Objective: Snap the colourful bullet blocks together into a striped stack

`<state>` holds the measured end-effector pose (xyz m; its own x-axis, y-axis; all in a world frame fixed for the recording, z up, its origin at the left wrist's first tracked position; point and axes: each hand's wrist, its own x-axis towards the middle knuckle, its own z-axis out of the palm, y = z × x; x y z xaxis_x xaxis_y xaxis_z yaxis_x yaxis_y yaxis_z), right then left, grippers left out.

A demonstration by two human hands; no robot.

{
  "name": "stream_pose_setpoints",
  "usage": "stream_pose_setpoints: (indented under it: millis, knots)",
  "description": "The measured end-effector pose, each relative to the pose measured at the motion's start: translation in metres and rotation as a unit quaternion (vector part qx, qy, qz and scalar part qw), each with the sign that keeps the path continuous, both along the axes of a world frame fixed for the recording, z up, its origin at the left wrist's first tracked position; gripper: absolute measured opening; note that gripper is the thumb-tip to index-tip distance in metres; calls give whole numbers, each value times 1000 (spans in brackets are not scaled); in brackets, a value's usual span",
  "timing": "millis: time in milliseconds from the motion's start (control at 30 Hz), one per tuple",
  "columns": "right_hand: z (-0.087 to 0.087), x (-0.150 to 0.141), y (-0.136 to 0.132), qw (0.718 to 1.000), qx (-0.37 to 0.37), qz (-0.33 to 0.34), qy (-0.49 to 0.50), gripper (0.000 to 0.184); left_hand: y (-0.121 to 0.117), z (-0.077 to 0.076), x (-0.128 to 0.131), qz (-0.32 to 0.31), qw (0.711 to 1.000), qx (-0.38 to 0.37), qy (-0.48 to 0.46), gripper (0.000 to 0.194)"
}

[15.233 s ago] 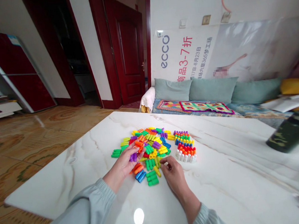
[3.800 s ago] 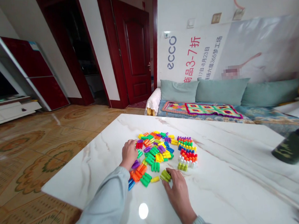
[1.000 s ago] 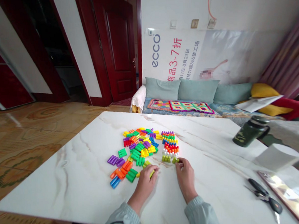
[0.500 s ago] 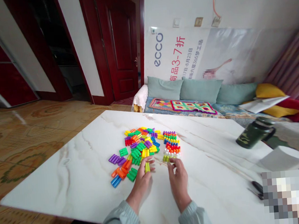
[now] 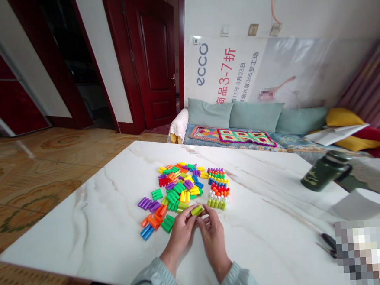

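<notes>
My left hand [image 5: 180, 231] grips a yellow-green plastic piece [image 5: 196, 210] made of small tubes side by side. My right hand [image 5: 213, 231] meets it from the other side, its fingers closed at the piece's right end. Another yellow-green piece [image 5: 182, 206] lies just beyond my left fingers. Past my right hand are neat rows of round-ended pieces [image 5: 218, 186] in several colours, with a yellow-green row [image 5: 216, 204] nearest me. A loose heap of coloured tube pieces [image 5: 175, 187] spreads to the left, with orange ones [image 5: 155, 218] and green ones [image 5: 168, 223] near my left hand.
All this lies on a white marble-patterned table [image 5: 94, 218]. At the right stand a dark green flask [image 5: 324, 172] and a curled white sheet [image 5: 363, 204]. Black-handled scissors [image 5: 329, 242] lie near the blurred corner. A sofa [image 5: 241, 132] stands behind the table.
My right hand has moved left, away from the rows, to my left hand. The held yellow-green piece has turned sideways and now sits between both hands. More of the nearest yellow-green row shows.
</notes>
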<state>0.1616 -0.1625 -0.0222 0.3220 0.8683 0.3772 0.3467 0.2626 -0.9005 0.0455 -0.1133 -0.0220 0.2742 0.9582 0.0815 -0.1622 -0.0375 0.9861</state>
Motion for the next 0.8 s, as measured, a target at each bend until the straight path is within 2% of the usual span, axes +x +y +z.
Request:
stream_pose_setpoints:
  millis: [133,200,367,533,633,800]
  knots:
    - [-1,2,-1,998,32,-31,-53,35,-4,4,2,-20,1000,-18,-9,40]
    - [-1,3,-2,998,36,-40,-44,34,-6,6,2,-24,1000,-15,4,38]
    - [1,3,-2,995,-1,-27,91,35,-9,11,4,-31,999,-1,38,27]
    - [8,9,1,971,-71,26,227,44,-13,17,4,-36,995,17,91,17]
    - [11,14,3,958,-119,48,256,54,-16,20,4,-52,990,46,123,22]
    - [10,21,5,953,-142,62,259,58,-16,19,3,-61,982,94,152,34]
